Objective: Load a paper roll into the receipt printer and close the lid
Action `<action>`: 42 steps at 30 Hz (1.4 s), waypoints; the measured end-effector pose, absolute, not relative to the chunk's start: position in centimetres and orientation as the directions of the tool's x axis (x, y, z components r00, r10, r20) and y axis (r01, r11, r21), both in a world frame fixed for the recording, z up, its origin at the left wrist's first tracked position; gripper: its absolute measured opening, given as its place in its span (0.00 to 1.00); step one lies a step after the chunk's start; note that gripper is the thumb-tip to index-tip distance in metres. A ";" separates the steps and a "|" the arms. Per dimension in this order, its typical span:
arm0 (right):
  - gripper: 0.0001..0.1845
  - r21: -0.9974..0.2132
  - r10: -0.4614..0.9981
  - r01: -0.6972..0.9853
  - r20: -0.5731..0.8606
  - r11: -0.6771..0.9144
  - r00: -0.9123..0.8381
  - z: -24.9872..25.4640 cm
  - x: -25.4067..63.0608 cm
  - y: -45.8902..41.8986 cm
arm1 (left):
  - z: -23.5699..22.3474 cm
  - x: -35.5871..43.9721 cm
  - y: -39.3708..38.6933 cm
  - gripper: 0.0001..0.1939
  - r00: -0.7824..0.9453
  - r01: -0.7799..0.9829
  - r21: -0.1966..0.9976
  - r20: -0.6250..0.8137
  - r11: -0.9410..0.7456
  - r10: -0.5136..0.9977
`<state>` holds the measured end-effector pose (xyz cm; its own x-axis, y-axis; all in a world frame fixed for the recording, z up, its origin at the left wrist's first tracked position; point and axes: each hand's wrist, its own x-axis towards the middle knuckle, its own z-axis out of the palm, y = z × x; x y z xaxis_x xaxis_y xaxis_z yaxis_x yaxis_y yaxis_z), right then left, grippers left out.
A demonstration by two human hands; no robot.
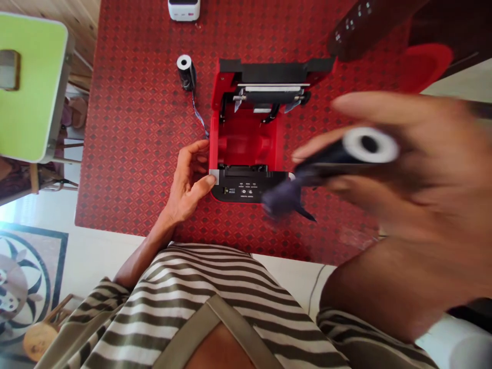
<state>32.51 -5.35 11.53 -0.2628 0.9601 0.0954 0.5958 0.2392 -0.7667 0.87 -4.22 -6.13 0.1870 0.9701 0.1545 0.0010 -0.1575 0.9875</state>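
In the middle of the table a red and black printer has its lid raised, exposing a bare red compartment and a roller under the lid. My left hand grips the printer's left front corner, thumb on a grey button and fingers curled against the side. Close to the camera, my right hand holds a black roll with a white ring-shaped end, above the printer's right side. Crumpled dark film hangs from that roll over the front panel; motion blurs both.
A similar black roll stands left of the printer, a thin strip trailing to it. At the far edge sits a white device. A dark bottle-like object is at the back right of the red table. A green table is on the left.
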 end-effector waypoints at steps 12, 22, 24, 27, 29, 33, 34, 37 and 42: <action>0.21 -0.617 0.872 0.659 0.097 0.431 -0.479 7.8 27.8 0.9 | -5.7 1.4 -4.7 0.41 0.184 0.017 0.995 0.094 -0.099 0.978; 0.20 -0.827 0.961 0.528 0.050 0.193 -0.274 8.9 27.1 -1.0 | -4.8 1.5 -5.0 0.39 0.182 0.009 0.997 0.077 -0.080 0.980; 0.26 -0.895 0.977 0.415 0.089 0.164 -0.195 9.7 27.4 -1.7 | -4.9 1.6 -5.0 0.39 0.181 -0.005 0.997 0.074 -0.074 0.981; 0.34 -0.955 0.984 0.265 0.091 0.129 -0.150 10.7 28.2 -2.4 | -5.1 1.7 -5.0 0.41 0.176 -0.029 0.998 0.059 -0.054 0.983; 0.32 -0.959 0.982 0.264 0.060 0.106 -0.176 11.1 28.7 -2.4 | -5.2 1.9 -5.1 0.41 0.169 -0.033 0.998 0.051 -0.047 0.984; 0.11 -0.815 0.949 0.528 0.080 0.238 -0.304 11.0 29.4 -1.6 | -5.2 2.1 -5.1 0.41 0.160 -0.026 0.998 0.063 -0.060 0.985; 0.10 -0.754 0.936 0.588 0.097 0.292 -0.339 10.7 29.5 -1.4 | -5.2 2.1 -5.1 0.40 0.157 -0.025 0.998 0.068 -0.065 0.985; 0.17 -0.561 0.892 0.711 0.127 0.425 -0.433 9.3 29.3 -0.7 | -5.2 2.1 -5.1 0.40 0.149 -0.019 0.997 0.076 -0.074 0.986; 0.22 -0.398 0.877 0.794 0.060 0.460 -0.478 7.5 28.1 0.0 | -5.2 2.0 -5.2 0.40 0.160 -0.021 0.998 0.058 -0.056 0.985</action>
<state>28.08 0.01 7.50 -0.4776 0.8765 0.0598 0.7939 0.4597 -0.3979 2.05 -5.17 -5.22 0.1597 0.9854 0.0582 -0.0207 -0.0556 0.9982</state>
